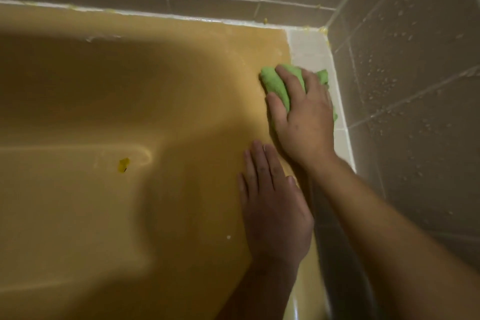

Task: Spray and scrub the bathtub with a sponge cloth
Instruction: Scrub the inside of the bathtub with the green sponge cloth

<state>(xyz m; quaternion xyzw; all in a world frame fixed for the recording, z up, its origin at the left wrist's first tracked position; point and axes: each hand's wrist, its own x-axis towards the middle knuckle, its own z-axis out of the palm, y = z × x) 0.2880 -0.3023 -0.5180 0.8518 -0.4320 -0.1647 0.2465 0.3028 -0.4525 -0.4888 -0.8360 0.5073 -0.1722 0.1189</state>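
Note:
A mustard-yellow bathtub point(130, 91) fills most of the view, its flat rim running along the right side. My right hand point(302, 117) presses a bunched green sponge cloth point(275, 86) onto the rim near the far right corner. The cloth sticks out beyond my fingers on both sides. My left hand point(272, 205) lies flat, palm down, on the rim just below the right hand, fingers together and holding nothing. No spray bottle is in view.
Grey-brown wall tiles point(415, 73) dotted with droplets stand to the right and along the back. A white tiled ledge point(311, 47) borders the rim at the corner. A small yellow mark point(124, 165) sits on the tub floor.

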